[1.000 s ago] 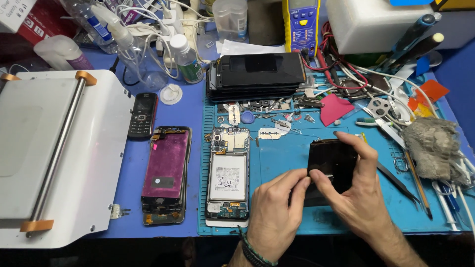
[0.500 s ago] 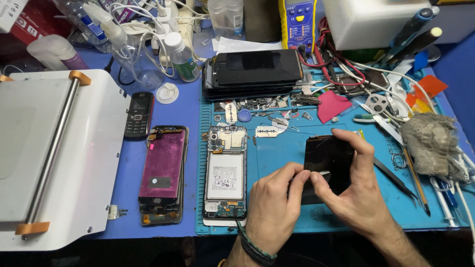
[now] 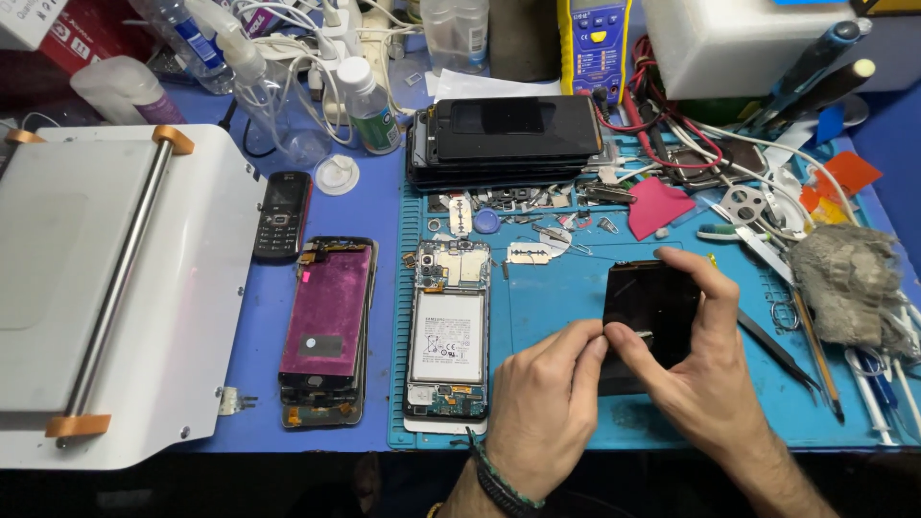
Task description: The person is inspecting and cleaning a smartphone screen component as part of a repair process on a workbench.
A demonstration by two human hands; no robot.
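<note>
Black glass under my fingers — the dark phone screen [image 3: 650,312] sits on the blue work mat [image 3: 566,317], right of centre, and both my hands are on it. My right hand [image 3: 705,379] has its grip wrapped over the panel: forefinger hooked across the top right corner, thumb pressing in from the left edge. My left hand [image 3: 547,403] comes in from the lower left, its grip narrow, thumb and forefinger pinched together right against the panel's left edge, tip to tip with my right thumb. There's a small pale sliver where the fingertips meet; I cannot tell what it is.

Just left of my left hand, the opened phone body [image 3: 449,331] lies face down on the mat, its battery and boards showing. Further left, off the mat on the blue counter [image 3: 379,206], the magenta-backed display panel [image 3: 326,326] lies flat, and above it a small black keypad phone [image 3: 281,216]. The big white machine with the steel bar [image 3: 115,288] fills the far left.

Up top, a stack of dark phone frames [image 3: 513,139] — well apart from my hands. A pink triangular pick [image 3: 655,206] lies near it, tweezers [image 3: 777,345] lie just right of my right hand, and a grey rag [image 3: 849,288] lies beyond those.
</note>
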